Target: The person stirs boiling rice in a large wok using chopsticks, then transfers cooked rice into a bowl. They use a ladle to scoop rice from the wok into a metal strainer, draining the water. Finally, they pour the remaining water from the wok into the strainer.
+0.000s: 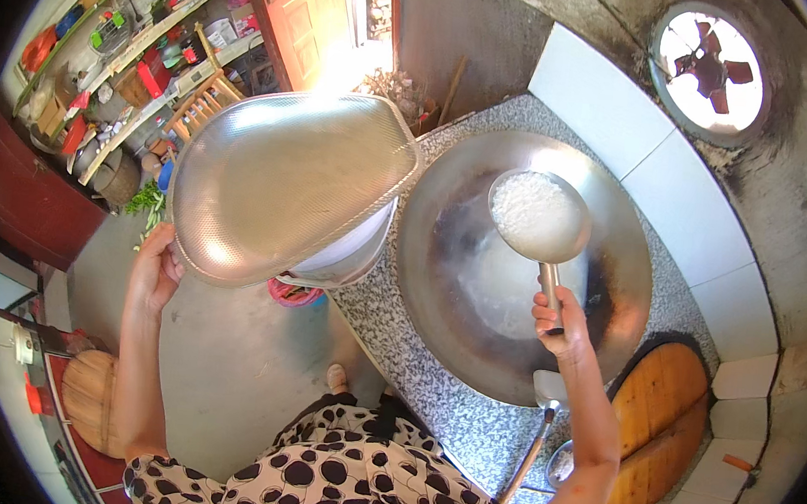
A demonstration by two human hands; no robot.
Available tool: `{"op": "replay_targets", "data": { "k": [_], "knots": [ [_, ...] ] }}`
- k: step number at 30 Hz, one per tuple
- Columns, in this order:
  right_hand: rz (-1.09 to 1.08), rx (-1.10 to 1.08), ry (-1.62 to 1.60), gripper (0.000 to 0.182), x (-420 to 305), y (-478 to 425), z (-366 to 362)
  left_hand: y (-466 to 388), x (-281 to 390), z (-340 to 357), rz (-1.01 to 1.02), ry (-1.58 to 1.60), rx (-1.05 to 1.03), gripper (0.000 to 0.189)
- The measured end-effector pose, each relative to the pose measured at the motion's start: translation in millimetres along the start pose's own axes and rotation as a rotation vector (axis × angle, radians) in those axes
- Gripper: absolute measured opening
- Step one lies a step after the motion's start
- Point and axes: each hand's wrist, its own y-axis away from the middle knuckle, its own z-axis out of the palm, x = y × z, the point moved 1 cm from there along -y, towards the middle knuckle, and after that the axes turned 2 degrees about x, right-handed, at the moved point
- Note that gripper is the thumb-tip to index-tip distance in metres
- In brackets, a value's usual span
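My left hand [158, 268] grips the rim of a large, scoop-shaped perforated metal strainer basket [295, 179]. No food shows inside the basket. It partly covers a pale vessel [347, 251] at the counter's edge. In my right hand [560, 318] is the handle of a round metal ladle [568, 240], filled with white grains [531, 205] that look like rice. The ladle is above a big metal wok [435, 304] set into the speckled stone counter. Cloudy, whitish liquid [500, 288] lies in the wok's bottom.
A spatula [528, 457] with a wooden handle lies by the wok's near edge, beside a small bowl [561, 465]. A round wooden lid [663, 429] leans at the right. Cluttered shelves [155, 62] and a wooden chair [206, 98] stand at the far left. White tiles [692, 196] back the counter.
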Motion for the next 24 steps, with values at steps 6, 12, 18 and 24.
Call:
{"op": "replay_targets", "data": {
  "k": [6,12,18,24],
  "knots": [
    [-0.023,-0.030,0.107,0.025,-14,67,101,3,4,1,-0.034,0.018,-0.075,0.008],
    [0.042,-0.155,0.107,0.030,-5,91,182,-6,0,-13,-0.065,0.085,-0.242,0.009],
    [0.135,-0.190,0.214,0.031,22,75,235,-8,-2,-16,-0.074,0.134,-0.282,0.013],
    [0.152,-0.090,0.345,0.027,39,53,264,-13,-6,-15,-0.054,0.167,-0.288,0.013]
  ]
}}
